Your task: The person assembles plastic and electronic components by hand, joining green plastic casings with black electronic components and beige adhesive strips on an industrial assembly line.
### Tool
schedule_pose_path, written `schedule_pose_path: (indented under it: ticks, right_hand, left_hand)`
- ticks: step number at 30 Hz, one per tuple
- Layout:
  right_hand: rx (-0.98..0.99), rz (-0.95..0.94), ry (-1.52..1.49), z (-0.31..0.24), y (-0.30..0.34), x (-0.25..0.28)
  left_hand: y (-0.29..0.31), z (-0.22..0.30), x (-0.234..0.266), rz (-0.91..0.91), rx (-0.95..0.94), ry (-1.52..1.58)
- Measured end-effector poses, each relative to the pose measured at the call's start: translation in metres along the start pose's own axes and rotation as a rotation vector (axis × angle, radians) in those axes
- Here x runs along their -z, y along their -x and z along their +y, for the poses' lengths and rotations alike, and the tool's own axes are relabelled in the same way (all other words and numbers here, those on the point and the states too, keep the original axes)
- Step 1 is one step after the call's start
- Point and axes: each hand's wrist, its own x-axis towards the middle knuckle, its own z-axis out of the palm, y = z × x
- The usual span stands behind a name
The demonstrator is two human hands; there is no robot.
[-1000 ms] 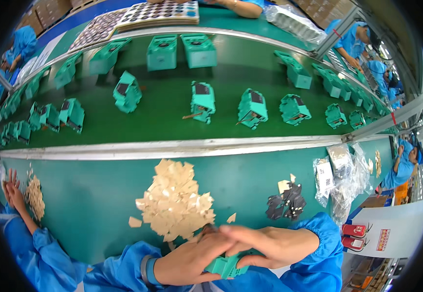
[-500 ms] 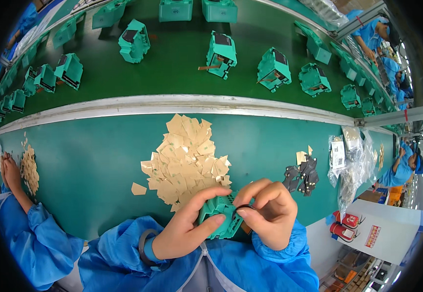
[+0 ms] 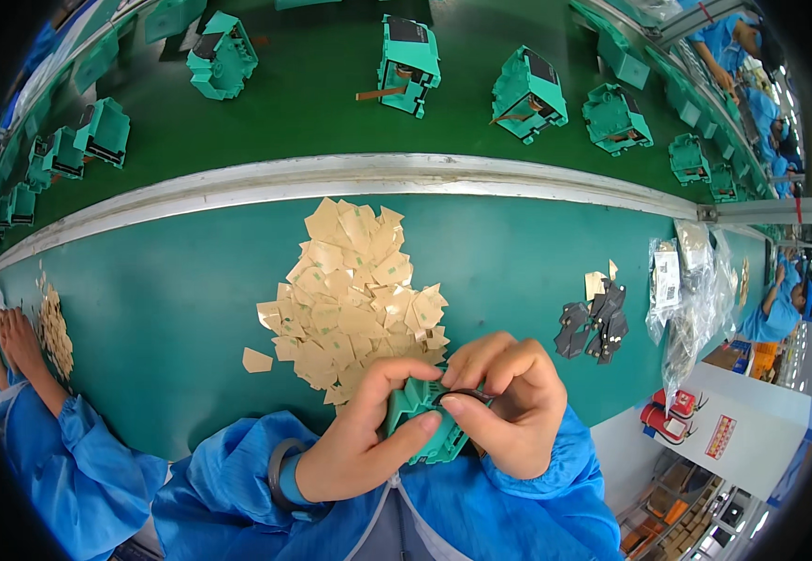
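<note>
1. A teal-green, box-like plastic housing with ribbed, slotted sides (image 3: 437, 449) is held close in front of the person's chest, above the near edge of the table.
2. Its visible body leans slightly, running from the left index fingertip down toward the chest; the fingers cover too much to fix its long axis or its front.
3. The left hand (image 3: 359, 435) grips the housing from its left side, thumb on the near face and index finger along the far edge.
4. The right hand (image 3: 518, 402) pinches a thin, curved black strip (image 3: 469, 393) between thumb and fingers; the strip lies roughly left to right, arching over the housing.
5. Beyond the hands lies a heap of flat, angular tan pieces (image 3: 350, 299); to its right is a smaller pile of flat black pieces (image 3: 607, 323).
6. Compared with 1.0 s ago, the right hand no longer crosses over the left, and more of the housing shows.
</note>
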Motion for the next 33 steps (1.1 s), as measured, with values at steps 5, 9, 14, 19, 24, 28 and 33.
schedule_pose_path:
  ticks: [5,9,14,19,24,28,33]
  right_hand:
    - [0.003,0.002,0.035,0.003,-0.001,0.002]
    - [0.032,-0.007,0.064,0.005,0.000,0.002]
    - [0.073,-0.006,0.108,0.006,0.001,0.002]
    - [0.125,0.006,0.120,0.012,0.003,0.003]
    - [0.172,0.017,0.135,0.015,0.003,0.005]
    - [0.088,0.015,0.117,0.011,0.003,0.008]
    - [0.019,-0.007,0.083,0.010,0.001,0.015]
  left_hand:
    - [-0.002,-0.003,-0.001,0.002,-0.009,-0.007]
    - [-0.002,-0.003,-0.001,0.010,0.004,0.009]
    - [-0.004,-0.001,-0.004,0.033,0.016,-0.006]
    - [-0.005,-0.003,-0.004,0.070,-0.040,-0.119]
    - [-0.006,-0.007,-0.005,0.085,-0.101,-0.199]
    - [-0.009,-0.012,-0.005,0.100,-0.146,-0.228]
    - [-0.012,-0.011,-0.009,0.086,-0.094,-0.097]
